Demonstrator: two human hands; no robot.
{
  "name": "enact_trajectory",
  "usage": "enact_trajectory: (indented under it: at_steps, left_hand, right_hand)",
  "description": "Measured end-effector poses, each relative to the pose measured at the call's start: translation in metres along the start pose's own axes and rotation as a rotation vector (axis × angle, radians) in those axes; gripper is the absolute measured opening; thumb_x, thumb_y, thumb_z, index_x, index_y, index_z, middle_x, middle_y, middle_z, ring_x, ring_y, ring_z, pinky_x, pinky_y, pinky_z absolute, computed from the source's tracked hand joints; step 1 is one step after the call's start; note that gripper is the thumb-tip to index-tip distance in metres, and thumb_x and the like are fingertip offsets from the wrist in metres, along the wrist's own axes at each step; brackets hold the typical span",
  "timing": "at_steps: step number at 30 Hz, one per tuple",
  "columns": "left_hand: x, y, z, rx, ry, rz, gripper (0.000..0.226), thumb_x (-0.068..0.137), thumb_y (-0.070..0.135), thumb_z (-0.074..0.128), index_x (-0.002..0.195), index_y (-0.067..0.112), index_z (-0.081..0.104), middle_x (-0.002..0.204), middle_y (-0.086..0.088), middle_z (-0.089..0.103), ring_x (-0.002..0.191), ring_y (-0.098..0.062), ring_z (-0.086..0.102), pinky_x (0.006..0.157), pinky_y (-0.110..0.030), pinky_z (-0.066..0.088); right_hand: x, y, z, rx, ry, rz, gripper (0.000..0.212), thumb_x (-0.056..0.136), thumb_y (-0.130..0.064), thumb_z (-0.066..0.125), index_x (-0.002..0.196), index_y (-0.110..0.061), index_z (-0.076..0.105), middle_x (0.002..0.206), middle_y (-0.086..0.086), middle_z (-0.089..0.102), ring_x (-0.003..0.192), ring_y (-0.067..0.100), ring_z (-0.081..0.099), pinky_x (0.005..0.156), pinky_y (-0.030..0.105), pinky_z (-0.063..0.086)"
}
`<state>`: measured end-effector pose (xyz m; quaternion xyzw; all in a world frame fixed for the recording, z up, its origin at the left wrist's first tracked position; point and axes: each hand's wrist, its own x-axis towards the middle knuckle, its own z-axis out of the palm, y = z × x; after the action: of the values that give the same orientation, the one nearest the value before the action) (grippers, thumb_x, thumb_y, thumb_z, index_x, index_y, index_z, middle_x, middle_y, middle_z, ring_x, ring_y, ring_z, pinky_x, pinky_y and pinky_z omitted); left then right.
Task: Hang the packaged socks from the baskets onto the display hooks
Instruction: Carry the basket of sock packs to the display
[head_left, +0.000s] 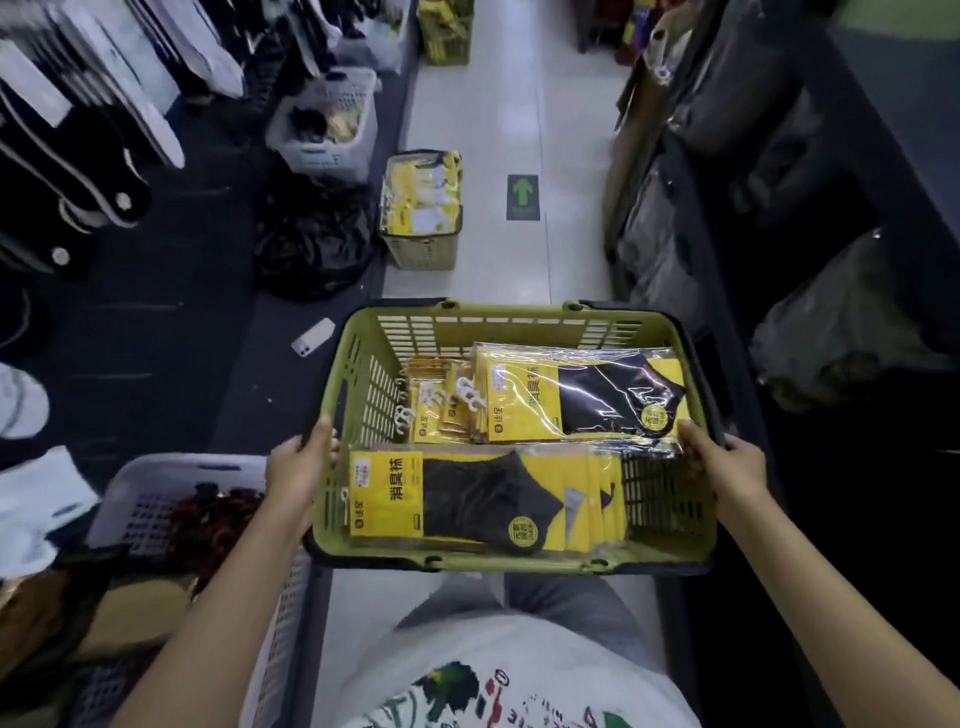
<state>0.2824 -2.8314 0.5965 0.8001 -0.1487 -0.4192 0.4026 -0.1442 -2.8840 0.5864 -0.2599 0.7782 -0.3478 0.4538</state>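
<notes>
Over the aisle floor, left hand (298, 467) and right hand (727, 465) grip opposite rims of the green basket (519, 317), carrying it. Sock packs (571, 400) lie flat inside: probably light, floppy, slick film. Best taken by the white hanger tabs (467, 397).

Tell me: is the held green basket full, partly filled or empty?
Partly filled. Yellow sock packs lie flat in the green basket, well below its rim, bare slatted wall showing above them.

Both hands, left hand (298, 465) and right hand (730, 462), grip the green basket (358, 338) of yellow sock packs (470, 501), another full basket (422, 248) at 12 o'clock.
</notes>
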Motion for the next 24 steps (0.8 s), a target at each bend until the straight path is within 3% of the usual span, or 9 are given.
enact_trajectory:
  at_steps: [6,12,19,24]
  left_hand:
    - [0.089,0.075,0.059,-0.024,0.068,-0.020,0.036,0.091,0.038,0.060,0.090,0.003,0.066,0.081,-0.011,0.065,0.082,-0.026,0.061,0.082,-0.040,0.049]
    - [0.143,0.120,0.099,-0.073,0.212,-0.097,0.035,0.092,0.037,0.058,0.090,0.003,0.067,0.080,-0.009,0.065,0.080,-0.025,0.061,0.079,-0.036,0.047]
    - [0.184,0.152,0.102,-0.177,0.385,-0.227,0.035,0.090,0.039,0.059,0.072,0.010,0.064,0.071,-0.003,0.064,0.068,-0.019,0.059,0.059,-0.028,0.044]
    - [0.215,0.165,0.086,-0.261,0.458,-0.291,0.044,0.087,0.051,0.058,0.072,0.010,0.065,0.075,-0.008,0.066,0.081,-0.029,0.063,0.085,-0.043,0.050]
  right_hand:
    - [0.109,-0.089,0.071,-0.010,-0.106,-0.036,0.021,0.083,-0.031,0.072,0.076,-0.011,0.066,0.061,-0.001,0.062,0.045,0.003,0.055,0.043,0.017,0.042]
    - [0.209,-0.181,0.146,-0.088,-0.237,-0.036,0.023,0.083,-0.027,0.072,0.086,-0.005,0.067,0.075,0.009,0.066,0.068,0.020,0.061,0.069,0.033,0.052]
    - [0.265,-0.276,0.240,-0.304,-0.369,-0.101,0.028,0.082,-0.033,0.072,0.080,-0.006,0.063,0.066,0.010,0.063,0.056,0.021,0.060,0.051,0.028,0.047]
    - [0.276,-0.313,0.311,-0.371,-0.452,-0.129,0.030,0.082,-0.033,0.072,0.078,-0.006,0.061,0.051,0.005,0.063,0.039,0.015,0.061,0.036,0.021,0.046]
